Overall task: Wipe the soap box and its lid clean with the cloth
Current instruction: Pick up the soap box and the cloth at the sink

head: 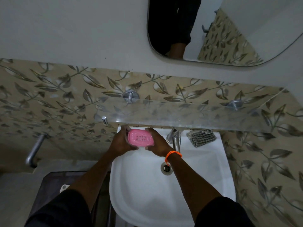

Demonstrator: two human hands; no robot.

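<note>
Pink oval plastic soap box sits gripped between both hands over the white ceramic basin's back left corner, left hand and right hand clasping its ends. Wiping hasn't begun; next, I'd say, fetch the checked folded cloth from the back right corner.

A white washbasin fills the lower middle of the frame, with a round metal drain in its bowl and a chrome tap at its back edge. Behind it, a band of beige leaf-patterned tiles crosses the frame beneath a plain pale wall, and a clear glass shelf on round metal brackets juts out just above the basin. A rounded mirror hangs at upper right, a metal pipe runs down at the left, and the light is dim.
</note>
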